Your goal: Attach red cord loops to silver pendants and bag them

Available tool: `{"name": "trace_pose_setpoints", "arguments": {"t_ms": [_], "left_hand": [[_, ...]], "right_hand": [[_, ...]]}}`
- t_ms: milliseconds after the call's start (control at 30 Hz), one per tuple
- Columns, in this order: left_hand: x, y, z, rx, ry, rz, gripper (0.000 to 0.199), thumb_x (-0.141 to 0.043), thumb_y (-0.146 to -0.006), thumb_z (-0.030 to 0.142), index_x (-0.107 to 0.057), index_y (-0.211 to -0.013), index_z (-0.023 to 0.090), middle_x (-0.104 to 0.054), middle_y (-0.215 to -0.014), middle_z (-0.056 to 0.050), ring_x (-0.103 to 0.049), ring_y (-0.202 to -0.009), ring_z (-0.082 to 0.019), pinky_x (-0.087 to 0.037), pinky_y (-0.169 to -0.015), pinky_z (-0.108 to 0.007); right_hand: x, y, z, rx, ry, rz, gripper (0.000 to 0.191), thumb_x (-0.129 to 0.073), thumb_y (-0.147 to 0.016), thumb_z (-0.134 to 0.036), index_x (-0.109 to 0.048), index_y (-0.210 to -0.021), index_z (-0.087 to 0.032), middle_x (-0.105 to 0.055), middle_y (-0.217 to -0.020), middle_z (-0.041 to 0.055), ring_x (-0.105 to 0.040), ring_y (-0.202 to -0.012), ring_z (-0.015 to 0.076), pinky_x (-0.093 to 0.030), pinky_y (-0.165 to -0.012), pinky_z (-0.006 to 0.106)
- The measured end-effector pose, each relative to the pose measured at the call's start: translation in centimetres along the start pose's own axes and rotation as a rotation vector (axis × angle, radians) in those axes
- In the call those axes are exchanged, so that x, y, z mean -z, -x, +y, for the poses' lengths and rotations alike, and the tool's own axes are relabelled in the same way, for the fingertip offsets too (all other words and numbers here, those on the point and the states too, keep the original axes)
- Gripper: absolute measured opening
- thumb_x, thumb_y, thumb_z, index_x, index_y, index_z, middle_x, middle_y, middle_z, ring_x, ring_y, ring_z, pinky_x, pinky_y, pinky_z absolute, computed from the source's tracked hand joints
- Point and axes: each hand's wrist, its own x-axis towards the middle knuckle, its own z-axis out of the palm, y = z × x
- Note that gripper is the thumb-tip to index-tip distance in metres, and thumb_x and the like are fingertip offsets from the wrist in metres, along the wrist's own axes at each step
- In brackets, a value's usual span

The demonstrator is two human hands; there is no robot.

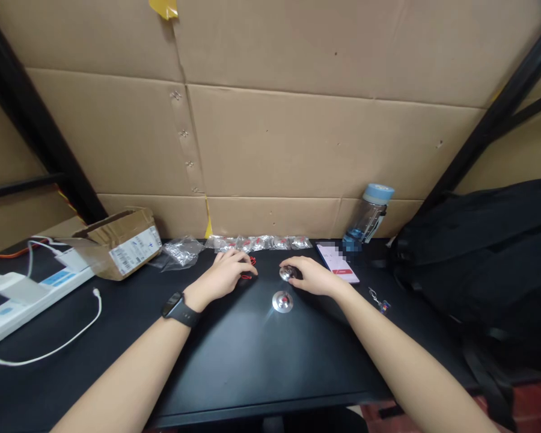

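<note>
Far metal disc (285, 273) is edge-gripped by the right hand (313, 275), likely for control; left hand (225, 275) (grasp unclear) partly hides red cord (253, 261).

No wording can be read clearly. At the left of the frame, the white label (136, 249) on the cardboard box (112, 239) bears print too small to decipher; right of center, the phone screen's (336, 263) text is illegible.

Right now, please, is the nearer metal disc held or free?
Free: the disc lies on the table, touching neither left hand nor right hand.
</note>
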Motion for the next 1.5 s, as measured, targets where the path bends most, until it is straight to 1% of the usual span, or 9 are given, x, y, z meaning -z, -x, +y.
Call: {"name": "trace_pose_setpoints", "arguments": {"t_ms": [233, 433, 533, 767, 933, 1133, 1267, 1367, 1500], "left_hand": [[-0.2, -0.2, 0.5, -0.018, 0.012, 0.011, 0.009, -0.068, -0.091, 0.022, -0.073, -0.093, 0.029, -0.066, -0.112, -0.003, -0.049, -0.115, -0.026, -0.030, -0.095, -0.043], [0.4, -0.1, 0.9, 0.009, -0.036, 0.030, 0.004, -0.067, -0.090, 0.023, -0.070, -0.088, 0.025, -0.068, -0.110, -0.003, -0.049, -0.116, -0.027, -0.029, -0.095, -0.042], [0.9, 0.1, 0.8, 0.062, -0.059, 0.023, 0.013, -0.074, -0.084, 0.026, -0.071, -0.097, 0.027, -0.068, -0.110, -0.004, -0.050, -0.114, -0.028, -0.031, -0.093, -0.041], [1.4, 0.3, 1.1, 0.098, -0.063, -0.049, 0.017, -0.063, -0.086, 0.017, -0.074, -0.078, 0.027, -0.073, -0.083, -0.003, -0.059, -0.096, -0.024, -0.028, -0.092, -0.042], [1.2, 0.4, 1.7, 0.054, -0.060, -0.058, 0.021, -0.064, -0.084, 0.013, -0.075, -0.089, 0.030, -0.075, -0.091, -0.002, -0.060, -0.100, -0.024, -0.027, -0.091, -0.040], [1.1, 0.2, 2.3, 0.042, -0.021, -0.096, 0.014, -0.067, -0.083, 0.012, -0.070, -0.076, 0.024, -0.073, -0.083, 0.000, -0.061, -0.092, -0.021, -0.025, -0.086, -0.038], [1.3, 0.0, 2.7, -0.015, 0.054, -0.133, 0.020, -0.063, -0.085, 0.008, -0.070, -0.082, 0.026, -0.075, -0.087, 0.002, -0.063, -0.096, -0.019, -0.027, -0.085, -0.035], [1.8, 0.0, 2.9, -0.027, 0.072, -0.107, 0.019, -0.068, -0.084, 0.015, -0.069, -0.096, 0.029, -0.074, -0.095, 0.003, -0.064, -0.097, -0.019, -0.031, -0.086, -0.033], [2.2, 0.2, 2.8, 0.122, -0.081, 0.000, 0.028, -0.077, -0.079, 0.035, -0.064, -0.102, 0.025, -0.072, -0.089, -0.001, -0.065, -0.088, -0.023, -0.036, -0.078, -0.033]], "right_hand": [[0.1, -0.2, -0.2, 0.036, -0.016, 0.014, 0.033, -0.067, -0.078, -0.009, -0.072, -0.108, -0.021, -0.071, -0.107, 0.0065, -0.066, -0.100, 0.0215, -0.050, -0.093, 0.035], [-0.1, -0.4, -0.2, 0.012, -0.042, 0.066, 0.035, -0.069, -0.070, -0.007, -0.073, -0.102, -0.020, -0.071, -0.100, 0.0053, -0.066, -0.089, 0.0188, -0.051, -0.083, 0.030], [0.0, -0.4, -0.1, -0.006, -0.062, 0.058, 0.037, -0.069, -0.068, -0.007, -0.073, -0.102, -0.019, -0.071, -0.098, 0.0047, -0.065, -0.085, 0.0180, -0.050, -0.080, 0.029], [0.0, -0.4, -0.3, -0.007, -0.087, 0.084, 0.035, -0.070, -0.064, -0.006, -0.073, -0.096, -0.020, -0.069, -0.096, 0.0034, -0.064, -0.083, 0.0170, -0.049, -0.077, 0.028], [0.2, -0.4, -0.3, -0.005, -0.096, 0.102, 0.039, -0.070, -0.062, -0.005, -0.072, -0.098, -0.019, -0.068, -0.098, 0.0035, -0.064, -0.084, 0.0169, -0.049, -0.078, 0.027], [0.2, -0.5, 0.0, -0.028, -0.081, 0.105, 0.036, -0.072, -0.063, -0.008, -0.072, -0.097, -0.019, -0.068, -0.095, 0.0029, -0.063, -0.082, 0.0165, -0.049, -0.075, 0.027], [0.4, -0.5, -0.1, -0.021, -0.086, 0.107, 0.034, -0.074, -0.065, -0.010, -0.072, -0.097, -0.020, -0.068, -0.094, 0.0026, -0.063, -0.081, 0.0161, -0.048, -0.075, 0.027], [0.5, -0.4, -0.1, -0.017, -0.077, 0.111, 0.033, -0.074, -0.065, -0.012, -0.071, -0.097, -0.020, -0.068, -0.094, 0.0018, -0.062, -0.079, 0.0155, -0.048, -0.074, 0.027], [0.6, -0.3, 0.0, -0.030, -0.064, 0.123, 0.036, -0.076, -0.065, -0.015, -0.069, -0.100, -0.021, -0.067, -0.095, 0.0019, -0.062, -0.078, 0.0153, -0.047, -0.073, 0.027]]}}
